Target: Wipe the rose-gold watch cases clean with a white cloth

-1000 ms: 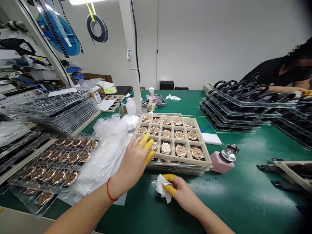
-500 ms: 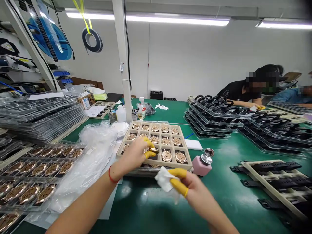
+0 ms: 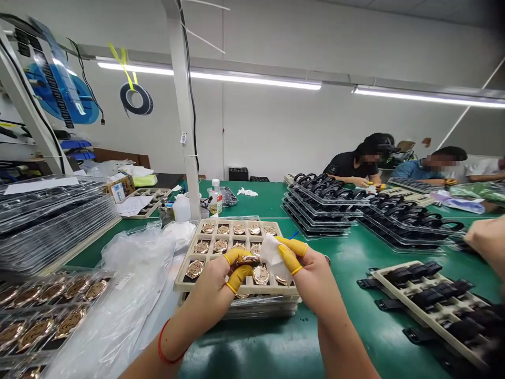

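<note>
My left hand (image 3: 221, 276), in yellow finger cots, pinches a gold watch case (image 3: 249, 260) by its edge above the tray. Opposite it, my right hand (image 3: 311, 268), also in yellow finger cots, grips a crumpled white wipe (image 3: 272, 251) close to the case. Beneath both hands lies a beige compartment tray (image 3: 179, 283) with rows of similar round gold watch cases (image 3: 194, 269). It rests on a stack of clear trays (image 3: 268, 306). My right hand hides part of the tray's right side and most of the pink pump bottle.
Clear trays of black straps (image 3: 323, 196) are stacked to the right. Nearer stands a beige tray (image 3: 418, 302) of black watches. Plastic bags (image 3: 134, 258) and more watch-case trays lie left. Co-workers (image 3: 355, 166) sit at the far right; another person's hand (image 3: 489, 242) reaches in.
My left hand has raised the watch case from the tray. My right hand has brought the wipe up beside it. The view has tilted upward, and a hand has appeared at the right edge.
</note>
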Demonstrator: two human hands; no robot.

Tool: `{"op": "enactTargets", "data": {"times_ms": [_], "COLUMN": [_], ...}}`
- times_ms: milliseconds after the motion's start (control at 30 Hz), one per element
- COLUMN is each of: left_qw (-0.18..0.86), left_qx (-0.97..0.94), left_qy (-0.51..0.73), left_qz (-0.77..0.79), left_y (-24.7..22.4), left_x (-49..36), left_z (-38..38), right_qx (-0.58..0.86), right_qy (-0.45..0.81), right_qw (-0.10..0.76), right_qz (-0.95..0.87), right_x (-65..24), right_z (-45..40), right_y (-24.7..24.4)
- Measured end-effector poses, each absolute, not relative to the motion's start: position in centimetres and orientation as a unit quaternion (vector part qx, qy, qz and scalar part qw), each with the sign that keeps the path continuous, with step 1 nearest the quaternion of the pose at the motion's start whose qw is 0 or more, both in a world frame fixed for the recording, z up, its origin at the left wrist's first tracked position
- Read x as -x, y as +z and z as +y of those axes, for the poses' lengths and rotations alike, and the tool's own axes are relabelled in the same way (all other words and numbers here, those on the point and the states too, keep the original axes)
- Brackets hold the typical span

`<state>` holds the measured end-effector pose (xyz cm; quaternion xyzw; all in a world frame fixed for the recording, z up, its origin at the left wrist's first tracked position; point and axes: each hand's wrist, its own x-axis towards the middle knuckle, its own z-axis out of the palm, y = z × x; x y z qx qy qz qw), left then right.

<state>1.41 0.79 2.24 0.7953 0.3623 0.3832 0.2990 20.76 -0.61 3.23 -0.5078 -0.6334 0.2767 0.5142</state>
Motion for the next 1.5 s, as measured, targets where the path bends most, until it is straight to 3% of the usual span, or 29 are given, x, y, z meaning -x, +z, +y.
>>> {"op": "enactTargets", "data": {"times_ms": [67, 267, 467, 667, 833, 900, 1033, 1100, 1233, 1367, 1500], "left_qw": [0.304, 0.303, 0.342, 0.076, -0.088, -0.050, 0.136, 0.179, 0.137, 0.077, 0.184], "left_qx": [-0.792, -0.778, -0.815, -0.858, -0.878, -0.879, -0.835, -0.825, -0.857, -0.858, -0.824], "left_qy": [0.380, 0.374, 0.318, 0.340, 0.343, 0.367, 0.444, 0.438, 0.389, 0.412, 0.490], "left_qz": [0.370, 0.404, 0.343, 0.377, 0.322, 0.301, 0.295, 0.309, 0.308, 0.297, 0.216], "left_y": [1.8, 1.4, 1.6, -0.4, -0.9, -0.5, 0.2, 0.3, 0.2, -0.2, -0.2], "left_x": [-1.3, -0.9, -1.2, -2.5, -2.8, -2.4, -1.5, -1.2, -1.3, -1.7, -1.9], "left_z": [1.0, 1.8, 1.3, 1.3, 1.6, 1.6, 1.5, 1.5, 1.6, 1.8, 1.9], "right_qx": [0.494, 0.431, 0.394, 0.364, 0.371, 0.372, 0.360, 0.340, 0.301, 0.303, 0.259], "right_qy": [0.270, 0.275, 0.214, 0.333, 0.527, 0.530, 0.416, 0.368, 0.379, 0.417, 0.500], "right_qw": [0.510, 0.380, 0.508, 0.647, 0.622, 0.623, 0.686, 0.667, 0.579, 0.557, 0.554], "right_qz": [-0.650, -0.771, -0.736, -0.581, -0.445, -0.439, -0.476, -0.551, -0.656, -0.651, -0.613], "right_x": [-20.1, -19.5, -19.0, -15.9, -15.7, -16.7, -18.8, -19.1, -17.8, -17.4, -18.9], "right_z": [-1.1, -2.1, 0.2, 1.0, 2.5, 3.1, 2.6, 1.7, 0.4, 0.4, 0.7], "right_y": [2.8, 2.7, 1.0, -0.9, -0.6, -0.2, 0.8, 0.9, 0.6, 0.8, 1.0]}}
